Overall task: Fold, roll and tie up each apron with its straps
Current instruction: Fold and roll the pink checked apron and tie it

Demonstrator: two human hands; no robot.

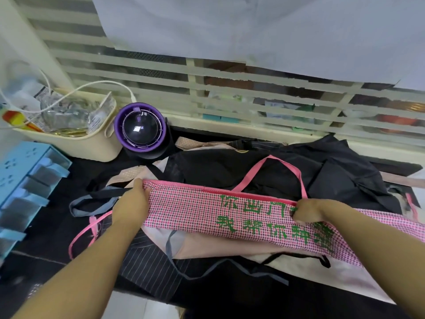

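1. Pink-and-dark checked thin-cloth apron with green printed characters [195,210] is folded into a long band. It lies on a heap of other aprons, on the person's side of the purple round fan-looking gadget [139,128], and runs off to the gadget's right.
2. Grip check: the left hand [132,203] is curled round the band's end closest to the gadget. The right hand [308,211] pinches a bunch of cloth by the print, further right. Both have fabric in them, neither is slack.
3. My guess on handling: super light, floppy, zero stiffness. Nothing breakable, but the folded layers will probably slide apart if let go.
4. Best hold, I'd say, is along the folded edges, pressing all the layers together, then rolling from one end.
5. Leave the straps out for tying: the pink neck loop [279,163] lies on a black smooth apron [333,171] right of the gadget, and a thin pink tie strap [78,238] trails below the left hand.
6. Watch for loose grey straps [78,206] from the heap getting rolled in.
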